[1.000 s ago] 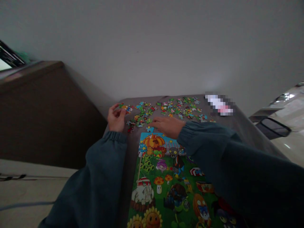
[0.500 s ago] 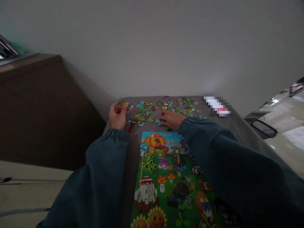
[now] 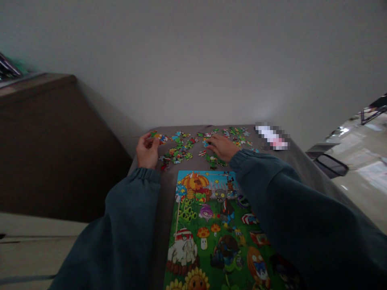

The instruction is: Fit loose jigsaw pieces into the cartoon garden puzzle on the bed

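At the far left of the table, my left hand (image 3: 146, 151) is closed, thumb and fingers pinching the edge of a few joined puzzle pieces (image 3: 160, 138) in orange, blue and white. My right hand (image 3: 223, 146) reaches over the loose pieces, its fingertips closed on a small blue puzzle piece (image 3: 206, 143), partly hidden by the fingers. A red-and-white striped piece (image 3: 202, 153) and green pieces (image 3: 213, 161) lie just below that hand. Between the hands are scattered jigsaw pieces (image 3: 181, 153). Nearer me lies a colourful cartoon picture sheet (image 3: 208, 225), its right part covered by my right sleeve.
A blurred-out phone-like object (image 3: 272, 137) lies at the table's right back corner. The grey-covered table (image 3: 165, 201) meets a pale wall (image 3: 193, 64). A dark brown cabinet (image 3: 45, 149) stands at left, and a black-framed chair (image 3: 331, 165) at right.
My right hand has moved the blue piece away from me, farther into the loose pieces, uncovering the striped and green ones. My left hand keeps its pinch. The view has shifted slightly.
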`<act>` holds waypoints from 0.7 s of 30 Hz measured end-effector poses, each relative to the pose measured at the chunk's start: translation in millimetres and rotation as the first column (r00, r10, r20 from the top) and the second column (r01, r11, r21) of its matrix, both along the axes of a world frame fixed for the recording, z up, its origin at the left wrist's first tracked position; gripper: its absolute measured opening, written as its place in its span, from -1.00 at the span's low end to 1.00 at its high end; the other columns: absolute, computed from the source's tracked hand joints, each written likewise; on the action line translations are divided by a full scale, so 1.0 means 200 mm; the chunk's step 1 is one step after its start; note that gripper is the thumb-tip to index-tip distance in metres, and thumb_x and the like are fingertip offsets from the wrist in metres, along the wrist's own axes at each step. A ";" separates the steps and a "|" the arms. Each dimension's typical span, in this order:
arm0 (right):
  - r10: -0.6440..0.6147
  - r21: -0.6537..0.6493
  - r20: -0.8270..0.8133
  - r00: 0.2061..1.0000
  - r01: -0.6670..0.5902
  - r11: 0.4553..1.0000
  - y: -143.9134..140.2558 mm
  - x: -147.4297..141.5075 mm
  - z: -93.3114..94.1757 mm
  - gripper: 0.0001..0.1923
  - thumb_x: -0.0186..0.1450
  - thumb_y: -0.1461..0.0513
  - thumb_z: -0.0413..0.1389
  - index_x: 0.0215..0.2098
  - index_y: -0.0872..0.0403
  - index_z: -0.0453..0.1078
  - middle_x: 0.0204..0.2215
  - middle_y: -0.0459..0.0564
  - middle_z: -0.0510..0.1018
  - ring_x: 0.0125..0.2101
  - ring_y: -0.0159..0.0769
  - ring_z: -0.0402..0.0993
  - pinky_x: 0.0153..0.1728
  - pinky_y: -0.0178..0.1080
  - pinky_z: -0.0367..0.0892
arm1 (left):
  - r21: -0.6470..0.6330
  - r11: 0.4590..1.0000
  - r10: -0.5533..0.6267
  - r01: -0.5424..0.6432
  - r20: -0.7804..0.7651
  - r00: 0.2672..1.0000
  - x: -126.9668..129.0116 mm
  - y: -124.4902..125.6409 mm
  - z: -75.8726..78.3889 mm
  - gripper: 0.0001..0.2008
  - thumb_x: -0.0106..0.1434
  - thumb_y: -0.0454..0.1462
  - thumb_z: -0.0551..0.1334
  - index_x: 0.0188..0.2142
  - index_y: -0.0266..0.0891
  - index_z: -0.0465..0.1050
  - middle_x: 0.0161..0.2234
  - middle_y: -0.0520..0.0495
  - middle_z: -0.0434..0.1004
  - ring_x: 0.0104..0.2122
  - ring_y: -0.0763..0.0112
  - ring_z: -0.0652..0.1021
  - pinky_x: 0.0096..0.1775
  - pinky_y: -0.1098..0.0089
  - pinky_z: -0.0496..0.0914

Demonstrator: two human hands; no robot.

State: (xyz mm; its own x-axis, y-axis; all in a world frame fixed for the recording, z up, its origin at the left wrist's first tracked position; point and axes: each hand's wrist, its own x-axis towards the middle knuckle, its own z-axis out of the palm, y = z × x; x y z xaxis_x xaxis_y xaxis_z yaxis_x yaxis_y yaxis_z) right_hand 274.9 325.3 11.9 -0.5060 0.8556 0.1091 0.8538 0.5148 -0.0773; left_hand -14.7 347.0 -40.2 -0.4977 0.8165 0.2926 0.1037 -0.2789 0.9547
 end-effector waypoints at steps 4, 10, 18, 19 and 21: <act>0.107 -0.012 0.039 0.993 -0.107 0.994 -0.07 -0.06 -0.01 -0.67 0.48 0.17 -0.01 0.10 0.17 0.41 0.02 0.19 0.50 0.04 -0.09 0.36 0.09 -0.07 0.24 | -0.005 1.000 -0.021 0.021 0.004 1.000 0.00 0.00 0.00 -0.70 0.18 -0.32 0.35 -0.08 -0.19 0.42 -0.30 -0.03 0.59 -0.30 0.33 0.62 -0.27 0.35 0.53; 0.242 -0.030 0.061 0.968 -0.241 0.970 -0.17 -0.17 -0.04 -0.58 0.42 0.03 0.07 0.14 0.08 0.41 0.03 0.13 0.52 0.07 -0.03 0.29 0.04 -0.04 0.22 | -0.016 0.999 -0.035 0.035 -0.011 0.999 -0.02 0.00 -0.02 -0.70 0.20 -0.30 0.36 -0.07 -0.19 0.42 -0.31 -0.03 0.58 -0.29 0.34 0.62 -0.27 0.36 0.53; 0.034 0.010 0.018 0.999 -0.034 0.999 -0.11 -0.07 -0.07 -0.65 0.46 0.18 0.00 0.13 0.10 0.42 0.15 0.18 0.45 0.17 0.04 0.22 0.12 0.03 0.15 | -0.085 0.994 -0.071 0.065 -0.061 0.996 -0.03 0.01 -0.04 -0.66 0.38 -0.16 0.24 0.08 -0.26 0.39 0.02 -0.17 0.47 -0.09 0.23 0.55 -0.10 0.12 0.52; 0.025 0.003 0.008 1.000 -0.025 1.000 -0.10 -0.06 -0.08 -0.68 0.45 0.19 0.02 0.09 0.09 0.45 0.14 0.18 0.46 0.17 0.04 0.22 0.10 0.03 0.16 | -0.092 0.993 -0.076 0.070 -0.064 0.995 -0.02 0.01 -0.04 -0.65 0.38 -0.15 0.24 0.09 -0.26 0.39 0.04 -0.17 0.46 -0.07 0.22 0.55 -0.08 0.11 0.51; 0.007 -0.009 -0.025 1.000 -0.007 1.000 -0.08 -0.04 -0.09 -0.73 0.43 0.19 0.06 0.02 0.08 0.48 0.09 0.16 0.50 0.14 0.03 0.25 0.09 0.00 0.18 | -0.104 0.992 -0.084 0.076 -0.071 0.994 -0.03 0.01 -0.04 -0.64 0.38 -0.15 0.24 0.10 -0.25 0.38 0.06 -0.18 0.46 -0.06 0.20 0.54 -0.06 0.09 0.50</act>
State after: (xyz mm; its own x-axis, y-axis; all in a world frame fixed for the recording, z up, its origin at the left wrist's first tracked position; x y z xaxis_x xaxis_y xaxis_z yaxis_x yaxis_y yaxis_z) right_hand 266.0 309.2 -6.9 -0.5093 0.8530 0.1138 0.8479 0.5200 -0.1034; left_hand -19.7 349.1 -48.4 -0.4093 0.8800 0.2407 0.1573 -0.1918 0.9687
